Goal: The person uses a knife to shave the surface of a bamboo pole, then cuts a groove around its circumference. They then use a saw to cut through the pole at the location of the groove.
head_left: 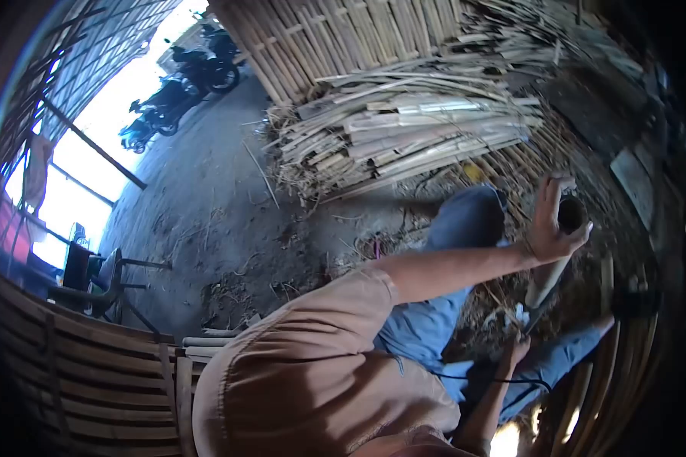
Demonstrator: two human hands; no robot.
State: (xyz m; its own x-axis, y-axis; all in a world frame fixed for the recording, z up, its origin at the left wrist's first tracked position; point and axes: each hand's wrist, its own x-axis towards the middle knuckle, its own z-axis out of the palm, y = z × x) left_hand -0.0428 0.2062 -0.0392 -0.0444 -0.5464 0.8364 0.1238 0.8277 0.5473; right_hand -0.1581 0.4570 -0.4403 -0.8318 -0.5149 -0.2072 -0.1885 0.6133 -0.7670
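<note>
My left hand [554,221] is wrapped around the upper end of a bamboo tube [550,278], whose dark open mouth shows between my thumb and fingers. The tube slants down towards the ground. My left arm reaches across a co-worker in a dark blue cap [465,218] and light blue shirt. Near the tube's lower end, a smaller closed hand [519,349], seemingly the co-worker's, holds a dark, narrow tool [536,318], perhaps a blade. A small white scrap [520,314] shows beside it. My right hand does not show.
A pile of split bamboo [434,133] lies before a slatted bamboo panel [358,34]. Motorbikes [179,95] stand outside at upper left. A slatted bamboo bench [103,381] is at lower left, near a dark chair [110,286]. The co-worker's bent leg [552,369] extends right.
</note>
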